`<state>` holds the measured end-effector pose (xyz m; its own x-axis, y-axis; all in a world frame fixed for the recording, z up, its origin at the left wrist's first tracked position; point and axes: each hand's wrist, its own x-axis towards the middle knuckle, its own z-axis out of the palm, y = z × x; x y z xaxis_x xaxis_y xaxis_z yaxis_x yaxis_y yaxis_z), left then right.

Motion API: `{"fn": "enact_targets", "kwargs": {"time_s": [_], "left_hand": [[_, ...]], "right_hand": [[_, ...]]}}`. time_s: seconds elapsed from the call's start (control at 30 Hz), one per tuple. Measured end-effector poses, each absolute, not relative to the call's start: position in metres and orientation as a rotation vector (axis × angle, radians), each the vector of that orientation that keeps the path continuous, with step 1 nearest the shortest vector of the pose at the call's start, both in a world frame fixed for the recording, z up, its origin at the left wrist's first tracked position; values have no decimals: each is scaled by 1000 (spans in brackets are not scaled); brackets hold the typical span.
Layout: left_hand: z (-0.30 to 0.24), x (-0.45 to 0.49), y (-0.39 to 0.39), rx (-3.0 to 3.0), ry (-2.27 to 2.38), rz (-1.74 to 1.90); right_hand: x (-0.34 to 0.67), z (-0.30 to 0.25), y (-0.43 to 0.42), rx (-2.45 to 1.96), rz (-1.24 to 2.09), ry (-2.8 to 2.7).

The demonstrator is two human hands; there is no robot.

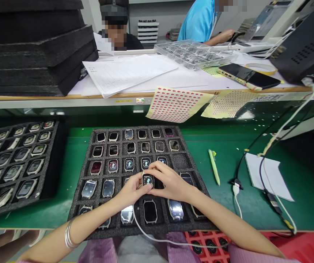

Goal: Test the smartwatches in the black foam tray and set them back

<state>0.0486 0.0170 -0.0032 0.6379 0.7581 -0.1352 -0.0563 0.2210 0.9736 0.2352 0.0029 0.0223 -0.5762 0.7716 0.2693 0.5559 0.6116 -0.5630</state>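
Observation:
My left hand (128, 191) and my right hand (167, 179) meet over a black foam tray (135, 129) with rows of square smartwatches. Both hands grip one smartwatch (148, 180) with a lit screen, holding it by its edges just above the tray's middle. The hands hide several of the cells below them. A thin white cable (157, 239) runs from under my left hand down across my lap. Silver bangles (70, 233) circle my left wrist.
A second foam tray of watches (55, 146) lies to the left on the green mat (222, 208). A green pen (214, 167), white paper (269, 175) and cables lie to the right. Beyond the shelf are stacked black foam (30, 47), a phone (248, 76) and two co-workers.

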Motion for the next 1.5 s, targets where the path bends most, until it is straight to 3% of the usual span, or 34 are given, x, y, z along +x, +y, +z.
{"fn": "enact_targets", "kwargs": {"time_s": [0.43, 0.73, 0.87, 1.03, 1.23, 1.5], "left_hand": [[-8, 47, 11, 1347, 719, 518], [-15, 53, 7, 1308, 700, 485], [-18, 51, 6, 1302, 707, 493], [-6, 49, 3, 1281, 714, 416], [5, 54, 1, 1183, 622, 335], [7, 56, 6, 1082, 538, 316]], "right_hand": [[252, 39, 3, -1058, 560, -2325], [347, 33, -1, -1588, 380, -2245], [344, 44, -22, -1628, 232, -2326], [332, 55, -49, -1663, 370, -2543], [324, 56, -53, -1754, 300, -2513], [277, 71, -42, -1326, 487, -2409]]}}
